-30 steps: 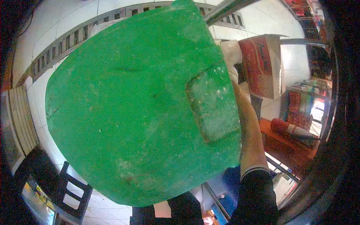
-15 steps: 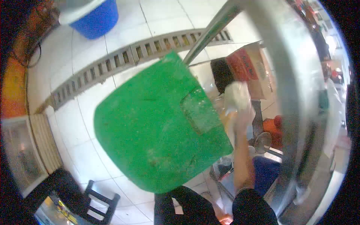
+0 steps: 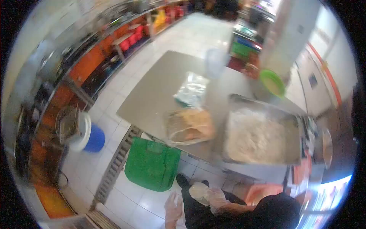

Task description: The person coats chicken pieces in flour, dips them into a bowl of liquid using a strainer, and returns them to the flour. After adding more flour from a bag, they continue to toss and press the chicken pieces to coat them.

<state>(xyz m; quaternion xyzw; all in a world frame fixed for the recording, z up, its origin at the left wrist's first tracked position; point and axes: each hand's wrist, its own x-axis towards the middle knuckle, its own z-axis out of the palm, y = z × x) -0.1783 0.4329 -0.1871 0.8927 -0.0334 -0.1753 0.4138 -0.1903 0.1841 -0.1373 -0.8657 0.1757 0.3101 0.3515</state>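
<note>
— Where's the green board [image 3: 152, 164]?
— On the floor, leaning against the bench [image 3: 160, 91], just far-left of both gloved hands.
— Which is nearer?
— The left hand [image 3: 173, 208], open and empty; the right hand [image 3: 207, 194] hangs loose, holding nothing.

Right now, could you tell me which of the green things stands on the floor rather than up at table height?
The green bag, on the tiles below the table edge. The green bowl sits higher, at the table's far corner.
</note>
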